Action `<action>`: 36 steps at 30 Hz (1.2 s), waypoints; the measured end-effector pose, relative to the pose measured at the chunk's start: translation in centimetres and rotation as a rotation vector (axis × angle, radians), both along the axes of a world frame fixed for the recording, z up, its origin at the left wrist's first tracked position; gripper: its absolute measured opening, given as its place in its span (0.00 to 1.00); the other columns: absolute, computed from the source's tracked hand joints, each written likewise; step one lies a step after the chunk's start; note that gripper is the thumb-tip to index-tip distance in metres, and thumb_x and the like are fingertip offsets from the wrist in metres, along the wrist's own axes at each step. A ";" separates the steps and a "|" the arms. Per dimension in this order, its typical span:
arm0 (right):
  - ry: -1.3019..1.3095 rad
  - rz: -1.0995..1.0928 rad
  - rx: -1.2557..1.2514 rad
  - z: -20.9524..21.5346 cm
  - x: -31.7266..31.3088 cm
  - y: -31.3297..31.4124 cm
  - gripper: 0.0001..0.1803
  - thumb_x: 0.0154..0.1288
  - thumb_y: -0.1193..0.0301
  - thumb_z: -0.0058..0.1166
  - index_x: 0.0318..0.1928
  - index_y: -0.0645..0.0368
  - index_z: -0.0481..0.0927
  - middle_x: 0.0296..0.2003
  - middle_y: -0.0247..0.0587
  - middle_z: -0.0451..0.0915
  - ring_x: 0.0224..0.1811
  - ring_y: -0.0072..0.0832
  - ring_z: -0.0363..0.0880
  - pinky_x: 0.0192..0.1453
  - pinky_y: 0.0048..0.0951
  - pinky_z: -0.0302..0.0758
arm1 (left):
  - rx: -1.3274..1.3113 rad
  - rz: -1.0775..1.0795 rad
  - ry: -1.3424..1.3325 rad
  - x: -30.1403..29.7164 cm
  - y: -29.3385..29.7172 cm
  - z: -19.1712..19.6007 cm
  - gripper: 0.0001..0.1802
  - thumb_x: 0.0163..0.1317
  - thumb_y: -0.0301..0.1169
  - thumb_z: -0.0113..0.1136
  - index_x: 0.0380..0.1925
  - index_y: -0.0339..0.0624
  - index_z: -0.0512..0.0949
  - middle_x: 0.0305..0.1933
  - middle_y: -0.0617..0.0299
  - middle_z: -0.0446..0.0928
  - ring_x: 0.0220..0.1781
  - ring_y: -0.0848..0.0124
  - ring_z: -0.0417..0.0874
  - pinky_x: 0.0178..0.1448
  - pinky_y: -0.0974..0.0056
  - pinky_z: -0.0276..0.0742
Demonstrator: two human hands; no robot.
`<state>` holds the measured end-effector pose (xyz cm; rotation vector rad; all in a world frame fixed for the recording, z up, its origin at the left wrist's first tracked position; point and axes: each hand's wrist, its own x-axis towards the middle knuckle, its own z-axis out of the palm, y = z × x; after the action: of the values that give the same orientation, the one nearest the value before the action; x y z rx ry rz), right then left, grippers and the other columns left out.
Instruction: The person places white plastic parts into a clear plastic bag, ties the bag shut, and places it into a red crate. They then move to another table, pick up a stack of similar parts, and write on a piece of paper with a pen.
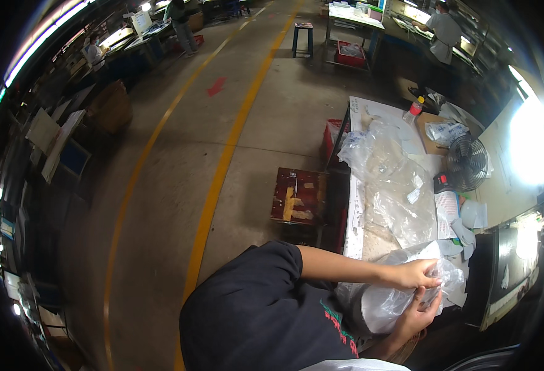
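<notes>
A clear plastic bag (pixel 390 304) with pale grey-white contents lies in front of my body at the near end of the table. My left hand (pixel 417 274) reaches across from the left, its fingers closed on the bag's gathered plastic. Just below it, my right hand (pixel 418 316) holds the bag from the near side, thumb and fingers meeting the plastic close to the left fingertips. What exactly the bag contains cannot be made out through the film. More clear plastic sheeting (pixel 398 191) is spread loosely over the table beyond.
A small black fan (pixel 467 162), a bottle with a yellow cap (pixel 415 109) and printed sheets (pixel 448 213) stand or lie along the table's right. A worn wooden stool (pixel 298 195) stands left of the table. Farther off, people work at benches beside a yellow-lined aisle (pixel 222 167).
</notes>
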<state>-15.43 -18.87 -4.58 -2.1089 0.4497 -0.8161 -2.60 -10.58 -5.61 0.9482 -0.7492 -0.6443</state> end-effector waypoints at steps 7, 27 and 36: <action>-0.056 0.005 0.160 -0.3 -0.4 -1.5 0.19 0.81 0.74 0.49 0.63 0.75 0.77 0.58 0.55 0.83 0.60 0.35 0.82 0.67 0.37 0.75 | 0.050 0.127 -0.454 1.2 1.0 -1.9 0.20 0.71 0.34 0.64 0.54 0.32 0.72 0.43 0.53 0.78 0.49 0.60 0.79 0.58 0.57 0.75; -0.158 0.070 0.352 -3.8 1.2 -4.2 0.23 0.80 0.75 0.51 0.70 0.75 0.71 0.63 0.52 0.79 0.64 0.31 0.79 0.69 0.31 0.73 | 0.112 0.079 -0.855 2.7 1.8 -1.7 0.27 0.68 0.30 0.60 0.68 0.57 0.79 0.27 0.46 0.82 0.29 0.44 0.82 0.37 0.48 0.76; -0.061 -0.004 0.225 -4.0 1.3 -3.9 0.21 0.80 0.76 0.50 0.67 0.74 0.74 0.52 0.44 0.84 0.49 0.23 0.81 0.55 0.26 0.78 | 0.073 0.091 -0.916 2.8 0.5 -2.1 0.35 0.72 0.36 0.57 0.78 0.52 0.64 0.28 0.47 0.84 0.33 0.42 0.84 0.41 0.44 0.78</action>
<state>-14.12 -22.74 -8.56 -1.8716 0.4898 -0.7916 0.21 -10.05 -7.69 1.3467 -1.4806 -0.1215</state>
